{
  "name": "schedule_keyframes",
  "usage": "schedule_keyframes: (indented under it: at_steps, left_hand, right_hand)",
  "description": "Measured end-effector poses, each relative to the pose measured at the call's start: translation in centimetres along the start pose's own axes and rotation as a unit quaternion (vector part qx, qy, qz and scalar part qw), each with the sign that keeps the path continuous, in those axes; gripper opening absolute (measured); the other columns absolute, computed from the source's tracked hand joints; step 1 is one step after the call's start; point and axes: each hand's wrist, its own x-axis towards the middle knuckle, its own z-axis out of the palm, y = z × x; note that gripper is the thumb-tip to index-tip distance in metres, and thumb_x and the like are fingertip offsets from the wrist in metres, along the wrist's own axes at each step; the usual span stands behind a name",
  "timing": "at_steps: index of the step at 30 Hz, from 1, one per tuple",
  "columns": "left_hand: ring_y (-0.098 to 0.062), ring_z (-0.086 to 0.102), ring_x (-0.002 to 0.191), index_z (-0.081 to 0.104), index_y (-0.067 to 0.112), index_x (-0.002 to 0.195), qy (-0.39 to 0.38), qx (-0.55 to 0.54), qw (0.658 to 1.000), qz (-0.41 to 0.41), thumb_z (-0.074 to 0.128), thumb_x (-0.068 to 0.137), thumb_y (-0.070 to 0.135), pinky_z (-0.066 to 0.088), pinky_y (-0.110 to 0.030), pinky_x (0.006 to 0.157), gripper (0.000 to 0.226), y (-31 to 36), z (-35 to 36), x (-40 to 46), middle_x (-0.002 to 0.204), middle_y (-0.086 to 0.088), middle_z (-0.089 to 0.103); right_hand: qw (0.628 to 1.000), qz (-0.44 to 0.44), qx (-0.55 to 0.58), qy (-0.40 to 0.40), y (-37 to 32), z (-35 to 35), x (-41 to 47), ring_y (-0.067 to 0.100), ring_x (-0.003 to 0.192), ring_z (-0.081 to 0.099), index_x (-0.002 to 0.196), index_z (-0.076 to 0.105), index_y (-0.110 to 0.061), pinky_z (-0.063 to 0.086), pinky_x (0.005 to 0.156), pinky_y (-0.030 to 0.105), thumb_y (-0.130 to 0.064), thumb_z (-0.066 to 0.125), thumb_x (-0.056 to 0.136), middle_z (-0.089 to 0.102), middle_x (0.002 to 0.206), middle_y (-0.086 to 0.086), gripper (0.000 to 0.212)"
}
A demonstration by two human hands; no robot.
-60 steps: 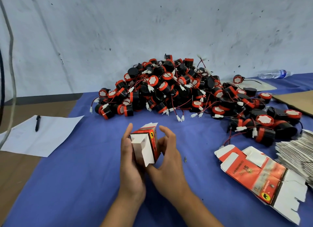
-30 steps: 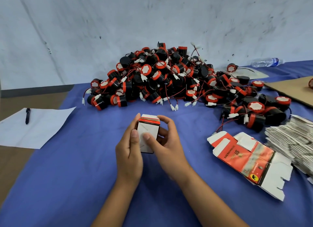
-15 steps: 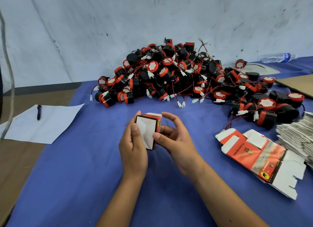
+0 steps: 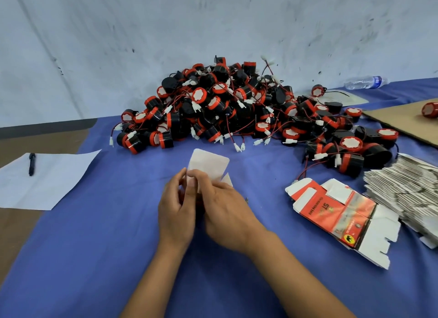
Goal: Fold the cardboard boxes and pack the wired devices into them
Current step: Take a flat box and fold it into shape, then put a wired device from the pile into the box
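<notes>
Two bare forearms, left hand (image 4: pixel 176 213), right hand (image 4: pixel 227 213), no sleeves

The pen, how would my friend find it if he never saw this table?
Start at the big pile of red-and-black wired devices and look far left, past the blue cloth's edge. A white sheet of paper lies there, and the pen rests on it, the only thin dark stick around.

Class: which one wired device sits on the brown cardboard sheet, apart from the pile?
The lone red-and-black device at the far right edge; the others are heaped on the blue cloth.
</notes>
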Motion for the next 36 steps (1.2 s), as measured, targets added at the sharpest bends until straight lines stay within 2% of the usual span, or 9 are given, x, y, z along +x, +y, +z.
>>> schedule_keyframes:
  at_steps: [3, 5, 8, 11, 14, 24, 28, 32, 36]
  left_hand:
    - [-0.023, 0.062, 0.109, 0.062, 0.021, 0.125, 0.021, 0.094, 0.995, 0.013, 0.057, 0.104, 0.031, 0.051, -0.044, 0.093, 0.023, -0.2, 0.1, 0.0, 0.118, 0.004, 0.068]
    - [-0.031, 0.059, 0.103, 0.061, 0.018, 0.115, 0.020, 0.143, 0.989, 0.009, 0.056, 0.103, 0.021, 0.048, -0.046, 0.086, 0.014, -0.4, 0.4, -0.2, 0.107, 0.000, 0.068]
    - [-0.041, 0.056, 0.100, 0.060, 0.007, 0.103, -0.003, 0.206, 0.979, 0.001, 0.053, 0.103, 0.020, 0.045, -0.047, 0.080, 0.015, -0.1, 1.6, -0.2, 0.100, -0.014, 0.068]
    - [-0.041, 0.057, 0.103, 0.059, 0.006, 0.106, -0.030, 0.220, 0.975, 0.004, 0.054, 0.103, 0.023, 0.047, -0.046, 0.080, 0.018, 1.0, 3.7, -0.3, 0.106, -0.016, 0.068]
    - [-0.039, 0.059, 0.106, 0.059, 0.008, 0.112, -0.047, 0.206, 0.977, -0.009, 0.051, 0.103, 0.026, 0.051, -0.050, 0.086, 0.021, 2.0, 6.0, -0.7, 0.111, -0.012, 0.069]
    - [-0.040, 0.057, 0.105, 0.059, 0.006, 0.107, -0.014, 0.230, 0.973, 0.001, 0.051, 0.104, 0.029, 0.049, -0.046, 0.079, 0.025, 2.0, 5.9, -0.8, 0.106, -0.014, 0.068]
    - [-0.043, 0.056, 0.105, 0.059, 0.004, 0.107, 0.033, 0.285, 0.958, -0.004, 0.049, 0.104, 0.032, 0.046, -0.045, 0.076, 0.030, 0.4, 1.5, 0.0, 0.106, -0.018, 0.068]
    - [-0.044, 0.058, 0.100, 0.060, 0.003, 0.105, 0.060, 0.291, 0.955, -0.013, 0.050, 0.103, 0.030, 0.048, -0.048, 0.077, 0.028, -0.8, -2.0, 0.6, 0.103, -0.020, 0.068]
    - [-0.041, 0.060, 0.096, 0.061, 0.006, 0.102, 0.080, 0.272, 0.959, -0.017, 0.049, 0.103, 0.030, 0.050, -0.050, 0.081, 0.027, -1.7, -3.9, 1.1, 0.100, -0.017, 0.069]
  right_hand:
    - [0.990, 0.049, 0.135, -0.014, 0.4, -2.2, -0.8, 0.020, 0.101, 0.065, 0.151, 0.030, -0.028, 0.054, 0.079, 0.039, 0.008, 0.046, 0.082, 0.069, 0.118, -0.001, 0.079]
    - [0.980, 0.042, 0.147, 0.127, 1.3, -3.8, -1.3, 0.017, 0.108, 0.066, 0.143, 0.049, -0.017, 0.056, 0.089, 0.038, 0.004, 0.048, 0.088, 0.068, 0.117, 0.000, 0.058]
    - [0.941, 0.128, -0.029, 0.311, 6.3, -7.6, -1.9, 0.024, 0.100, 0.062, 0.117, 0.065, -0.011, 0.054, 0.082, 0.042, -0.003, 0.054, 0.089, 0.067, 0.103, 0.002, 0.031]
    - [0.863, 0.392, -0.228, 0.221, 12.8, -11.9, -3.5, 0.040, 0.117, 0.045, 0.121, 0.061, -0.011, 0.048, 0.093, 0.050, -0.004, 0.063, 0.080, 0.055, 0.122, 0.017, 0.042]
    - [0.799, 0.548, -0.235, 0.078, 16.5, -14.1, -5.5, 0.046, 0.129, 0.038, 0.134, 0.047, -0.014, 0.044, 0.101, 0.054, -0.011, 0.069, 0.085, 0.039, 0.142, 0.023, 0.054]
    - [0.897, 0.423, -0.081, 0.097, 12.2, -10.6, -3.0, 0.044, 0.101, 0.060, 0.138, 0.050, -0.025, 0.050, 0.085, 0.041, -0.028, 0.071, 0.084, 0.048, 0.128, 0.016, 0.058]
    - [0.928, 0.353, 0.028, 0.118, 6.9, -6.6, -0.6, 0.027, 0.093, 0.056, 0.113, 0.057, -0.021, 0.047, 0.076, 0.036, -0.056, 0.070, 0.086, 0.057, 0.108, 0.008, 0.046]
    - [0.951, 0.281, -0.102, 0.082, 2.1, -2.3, 0.8, 0.024, 0.074, 0.051, 0.100, 0.038, -0.020, 0.035, 0.057, 0.036, -0.081, 0.062, 0.077, 0.051, 0.095, -0.002, 0.069]
    - [0.957, 0.249, -0.149, -0.019, -0.2, 0.7, 0.3, 0.026, 0.077, 0.059, 0.112, 0.033, -0.020, 0.034, 0.057, 0.032, -0.081, 0.059, 0.080, 0.047, 0.102, 0.001, 0.073]
